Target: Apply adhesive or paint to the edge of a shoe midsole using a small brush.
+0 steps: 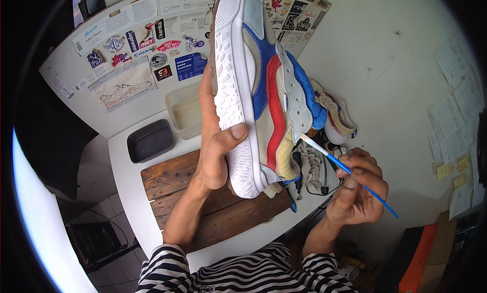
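Observation:
My left hand (217, 153) is wrapped round the white sole of a sneaker (271, 105), its thumb pressed on the sidewall. The shoe is held up on its end, toe away from me, heel towards me, with blue, red, cream and pale grey panels and no lace in its eyelets. Between the fingers and thumb of my right hand (355, 189) is a thin paintbrush (339, 162) with a blue handle and white ferrule. Its pale bristle tip is at the edge of the shoe's collar, by the lowest eyelets; whether it touches I cannot tell.
Below the shoe lies a dark wooden board (177, 184) on a white table (122, 151). Behind are a black tray (150, 140) and a clear plastic tub (185, 110). A second sneaker (332, 115), a crumpled cloth (312, 166) and a scrub brush (273, 191) lie to the right.

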Demonstrator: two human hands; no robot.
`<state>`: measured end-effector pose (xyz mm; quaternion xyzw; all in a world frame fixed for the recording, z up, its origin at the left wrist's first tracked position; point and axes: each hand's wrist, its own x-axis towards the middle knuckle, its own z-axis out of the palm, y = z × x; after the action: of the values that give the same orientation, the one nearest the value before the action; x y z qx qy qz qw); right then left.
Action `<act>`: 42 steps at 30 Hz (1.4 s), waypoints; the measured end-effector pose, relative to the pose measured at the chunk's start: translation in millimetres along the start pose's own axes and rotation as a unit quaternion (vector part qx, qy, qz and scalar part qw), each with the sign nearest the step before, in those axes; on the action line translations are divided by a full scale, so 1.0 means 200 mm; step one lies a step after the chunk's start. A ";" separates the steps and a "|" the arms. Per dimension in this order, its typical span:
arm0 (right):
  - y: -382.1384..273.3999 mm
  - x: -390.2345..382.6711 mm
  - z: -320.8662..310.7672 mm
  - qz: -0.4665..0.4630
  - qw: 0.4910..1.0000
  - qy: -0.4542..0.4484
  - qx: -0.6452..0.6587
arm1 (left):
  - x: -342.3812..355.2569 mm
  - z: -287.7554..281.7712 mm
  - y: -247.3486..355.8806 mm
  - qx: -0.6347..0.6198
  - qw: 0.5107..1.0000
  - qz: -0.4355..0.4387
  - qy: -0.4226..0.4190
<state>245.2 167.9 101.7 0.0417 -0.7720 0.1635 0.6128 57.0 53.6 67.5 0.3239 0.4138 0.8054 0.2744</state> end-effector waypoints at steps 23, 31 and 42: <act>0.22 -0.18 0.24 0.253 0.956 -0.151 -0.001 | 0.02 -0.46 0.16 -0.020 0.928 0.219 0.302; 0.29 -0.24 0.49 0.247 0.935 -0.253 0.027 | 0.06 -0.40 0.23 0.049 0.919 0.211 0.329; 0.30 -0.29 0.53 0.283 0.916 -0.284 0.018 | 0.07 -0.38 0.21 0.041 0.924 0.211 0.316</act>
<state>145.3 185.3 13.3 -0.1223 -0.8900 0.3253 0.2951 -15.8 4.1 73.0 0.1430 0.4333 0.8878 -0.0608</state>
